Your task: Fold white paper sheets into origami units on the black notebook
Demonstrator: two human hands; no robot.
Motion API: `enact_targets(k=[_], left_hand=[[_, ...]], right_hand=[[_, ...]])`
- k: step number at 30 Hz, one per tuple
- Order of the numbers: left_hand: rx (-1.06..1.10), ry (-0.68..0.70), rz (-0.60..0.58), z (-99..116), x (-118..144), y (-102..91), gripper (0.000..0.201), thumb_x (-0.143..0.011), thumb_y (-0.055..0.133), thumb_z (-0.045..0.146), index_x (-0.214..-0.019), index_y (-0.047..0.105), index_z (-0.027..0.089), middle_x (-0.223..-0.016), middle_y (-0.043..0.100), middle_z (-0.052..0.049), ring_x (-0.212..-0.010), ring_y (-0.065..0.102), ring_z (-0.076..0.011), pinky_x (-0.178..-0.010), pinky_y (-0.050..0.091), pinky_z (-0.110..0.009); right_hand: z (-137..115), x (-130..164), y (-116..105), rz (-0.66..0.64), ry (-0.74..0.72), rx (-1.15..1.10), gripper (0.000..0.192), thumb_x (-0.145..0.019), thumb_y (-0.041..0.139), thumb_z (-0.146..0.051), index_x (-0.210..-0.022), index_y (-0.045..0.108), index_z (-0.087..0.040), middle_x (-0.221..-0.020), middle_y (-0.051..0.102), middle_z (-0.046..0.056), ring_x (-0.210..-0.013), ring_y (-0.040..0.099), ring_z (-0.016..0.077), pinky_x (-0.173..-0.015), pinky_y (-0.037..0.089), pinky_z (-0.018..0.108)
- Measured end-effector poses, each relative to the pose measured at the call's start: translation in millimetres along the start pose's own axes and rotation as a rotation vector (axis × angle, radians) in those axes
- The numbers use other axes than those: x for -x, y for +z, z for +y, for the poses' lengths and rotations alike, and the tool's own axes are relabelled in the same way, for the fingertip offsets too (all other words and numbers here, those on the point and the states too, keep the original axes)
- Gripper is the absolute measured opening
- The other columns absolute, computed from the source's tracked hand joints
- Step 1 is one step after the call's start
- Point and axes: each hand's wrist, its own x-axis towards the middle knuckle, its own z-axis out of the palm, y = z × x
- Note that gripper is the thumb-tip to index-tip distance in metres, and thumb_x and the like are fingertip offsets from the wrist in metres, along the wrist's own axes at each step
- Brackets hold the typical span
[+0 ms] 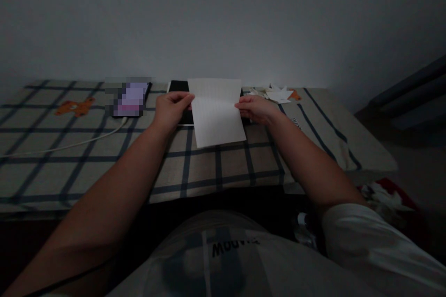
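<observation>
One white rectangular paper sheet [216, 113], creased across its middle, lies over one flat black rectangular book [179, 87]. The left hand [170, 109] and right hand [256, 107] each pinch a side edge at the fold.

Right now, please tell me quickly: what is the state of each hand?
Left hand: closed, pinching the left edge of the sheet of paper.
Right hand: closed, pinching the paper's right edge.

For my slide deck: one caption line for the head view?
Both hands, left hand and right hand, hold a white paper sheet by its edges over a checked cloth.
</observation>
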Motion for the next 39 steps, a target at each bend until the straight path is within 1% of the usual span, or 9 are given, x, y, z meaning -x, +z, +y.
enact_targets(k=[5,10,12,16,24,27,31,35,39], left_hand=[[-0.005,-0.009,-0.004,1,0,-1.0,0.010,-0.084,0.085,0.019,-0.077,0.080,0.022,-0.076,0.076,-0.001,-0.075,0.069,-0.0149,-0.077,0.060,-0.025],[-0.011,0.025,-0.004,-5,-3,-2.2,0.009,-0.084,0.088,0.025,-0.080,0.080,0.022,-0.078,0.076,0.000,-0.077,0.070,-0.0151,-0.078,0.061,-0.026],[-0.026,0.046,0.016,-8,-5,-1.7,0.008,-0.083,0.087,0.024,-0.081,0.081,0.021,-0.075,0.075,0.000,-0.073,0.069,-0.0143,-0.075,0.060,-0.025],[-0.010,0.064,0.060,-11,-9,0.4,0.005,-0.084,0.085,0.019,-0.080,0.081,0.019,-0.074,0.075,0.000,-0.068,0.068,-0.0131,-0.070,0.059,-0.025],[0.035,0.035,0.052,-11,-10,0.6,0.008,-0.085,0.086,0.017,-0.079,0.080,0.019,-0.075,0.077,0.000,-0.071,0.072,-0.0141,-0.074,0.064,-0.026],[0.038,0.019,0.068,-7,-10,0.8,0.011,-0.085,0.085,0.015,-0.076,0.080,0.019,-0.073,0.076,0.000,-0.070,0.072,-0.0141,-0.073,0.063,-0.026],[0.053,0.000,0.071,-5,-9,0.9,0.010,-0.085,0.084,0.014,-0.077,0.080,0.018,-0.074,0.076,0.000,-0.069,0.070,-0.0126,-0.072,0.062,-0.025],[0.074,-0.021,0.042,-9,-11,0.0,0.010,-0.086,0.087,0.019,-0.079,0.079,0.018,-0.077,0.077,0.000,-0.070,0.071,-0.0127,-0.075,0.062,-0.026],[0.149,-0.097,-0.013,-12,-15,-1.0,0.015,-0.086,0.090,0.027,-0.081,0.078,0.019,-0.079,0.077,-0.001,-0.068,0.070,-0.0111,-0.069,0.061,-0.022]], right_hand=[[-4,1,-3,-0.015,0.007,0.005,0.030,-0.080,0.078,0.006,-0.067,0.067,-0.019,-0.070,0.068,-0.004,-0.063,0.062,0.0079,-0.073,0.059,0.022],[1,-1,-4,-0.041,0.020,-0.031,0.028,-0.083,0.069,0.008,-0.076,0.076,-0.018,-0.080,0.075,-0.001,-0.071,0.068,0.0076,-0.072,0.058,0.017],[4,-2,-2,-0.027,0.018,-0.036,0.026,-0.085,0.072,0.006,-0.079,0.076,-0.019,-0.083,0.077,0.000,-0.074,0.069,0.0080,-0.073,0.059,0.017],[6,-2,2,-0.002,0.042,-0.013,0.026,-0.088,0.080,-0.002,-0.072,0.071,-0.019,-0.077,0.074,-0.001,-0.071,0.067,0.0082,-0.073,0.058,0.017],[-1,0,-2,-0.023,0.055,-0.015,0.027,-0.082,0.084,0.003,-0.071,0.072,-0.019,-0.076,0.074,-0.001,-0.069,0.068,0.0091,-0.070,0.059,0.018],[-3,2,-3,-0.057,0.057,-0.018,0.027,-0.078,0.079,0.007,-0.073,0.074,-0.018,-0.075,0.075,-0.002,-0.069,0.068,0.0086,-0.069,0.059,0.017],[-3,2,-2,-0.069,0.063,-0.020,0.029,-0.079,0.073,0.010,-0.074,0.077,-0.018,-0.079,0.077,0.000,-0.070,0.069,0.0087,-0.071,0.060,0.017],[-2,0,-1,-0.038,0.064,-0.027,0.030,-0.080,0.072,0.011,-0.073,0.075,-0.018,-0.077,0.076,0.000,-0.067,0.067,0.0086,-0.073,0.061,0.020],[-2,-1,0,-0.011,0.092,-0.021,0.030,-0.079,0.072,0.012,-0.076,0.073,-0.019,-0.076,0.075,-0.001,-0.066,0.066,0.0082,-0.071,0.060,0.019]])
